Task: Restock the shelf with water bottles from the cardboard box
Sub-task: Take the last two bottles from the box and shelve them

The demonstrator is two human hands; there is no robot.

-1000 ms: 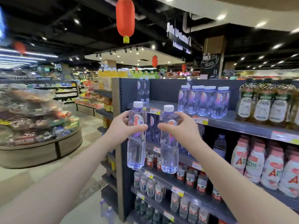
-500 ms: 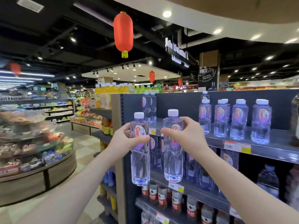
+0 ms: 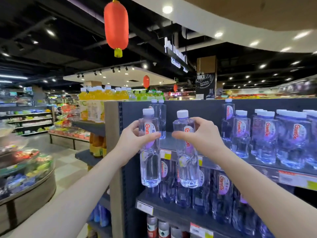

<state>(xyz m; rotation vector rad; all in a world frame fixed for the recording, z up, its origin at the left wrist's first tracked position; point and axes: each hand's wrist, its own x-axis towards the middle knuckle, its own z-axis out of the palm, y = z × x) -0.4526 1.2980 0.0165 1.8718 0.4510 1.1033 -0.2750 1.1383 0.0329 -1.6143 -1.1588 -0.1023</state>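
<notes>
My left hand (image 3: 133, 140) grips a clear water bottle (image 3: 150, 162) with a white cap near its shoulder. My right hand (image 3: 204, 137) holds a second, matching water bottle (image 3: 187, 167) the same way. Both bottles hang upright in front of the left end of the dark top shelf (image 3: 173, 143). On that shelf, two bottles (image 3: 159, 117) stand at the back left and a row of the same bottles (image 3: 267, 136) fills the right part. The stretch of shelf behind my hands is bare. The cardboard box is out of view.
The shelf below (image 3: 171, 208) is packed with water bottles. The shelf unit's wooden end panel (image 3: 111, 134) is just left of my hands. A round display stand (image 3: 25, 177) is at far left across the aisle. A red lantern (image 3: 116, 24) hangs overhead.
Both hands have lifted the two bottles from the middle shelf's height up to the top shelf. The view has tilted up and moved closer to the shelf.
</notes>
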